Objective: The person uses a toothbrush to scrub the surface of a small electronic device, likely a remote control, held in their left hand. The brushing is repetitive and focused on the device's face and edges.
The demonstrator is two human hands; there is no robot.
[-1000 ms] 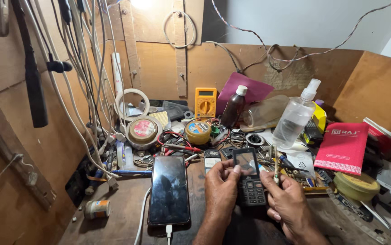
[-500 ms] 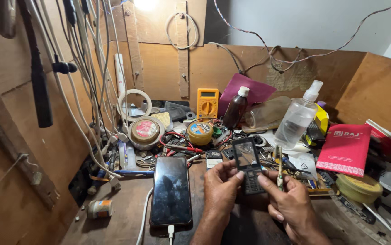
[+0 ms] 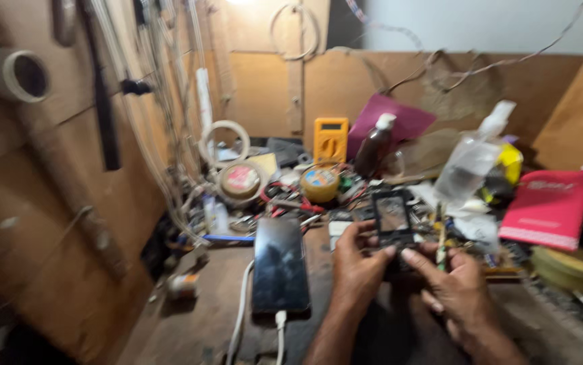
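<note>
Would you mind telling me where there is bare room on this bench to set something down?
Bare wood lies left of the smartphone, between it and the side wall, around a small cylinder. A narrower strip runs between smartphone and left hand. Behind the keypad phone, toward the yellow multimeter, it is crowded.

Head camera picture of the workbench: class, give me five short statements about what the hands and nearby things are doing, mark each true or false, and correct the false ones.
1. Both hands, left hand and right hand, hold the small keypad phone. True.
2. The large smartphone lies face down with nothing plugged in. False: its dark screen faces up and a white cable is plugged into its near end.
3. A yellow multimeter stands at the back of the bench. True.
4. The red booklet lies left of the smartphone. False: it lies far right.
5. The right hand also holds a thin tool. True.
</note>
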